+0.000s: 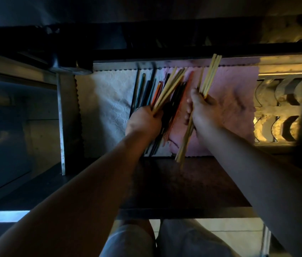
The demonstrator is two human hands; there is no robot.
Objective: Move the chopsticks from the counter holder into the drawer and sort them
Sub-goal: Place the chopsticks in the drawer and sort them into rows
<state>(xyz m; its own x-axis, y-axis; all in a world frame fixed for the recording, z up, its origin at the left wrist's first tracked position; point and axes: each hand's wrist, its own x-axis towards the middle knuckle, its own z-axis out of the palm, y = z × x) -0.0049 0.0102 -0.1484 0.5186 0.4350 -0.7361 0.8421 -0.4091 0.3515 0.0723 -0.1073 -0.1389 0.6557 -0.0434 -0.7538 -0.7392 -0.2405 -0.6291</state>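
An open drawer point(165, 61) lies below me, lined with a white cloth point(105, 101) on the left and a pink cloth point(235, 101) on the right. My left hand point(144, 121) grips a mixed bundle of chopsticks point(168, 86): pale wooden, dark and orange ones, fanned over the middle of the drawer. Several dark and teal chopsticks point(142, 89) lie on the white cloth just left of that hand. My right hand point(204, 110) holds a bunch of pale wooden chopsticks point(210, 73) over the pink cloth; their lower ends reach past the drawer's front edge.
A metal rack with curved slots point(280, 108) fills the drawer's right side under yellow light. The drawer's dark front panel point(183, 184) lies beneath my forearms. A steel cabinet frame point(61, 127) stands to the left. My knees show at the bottom.
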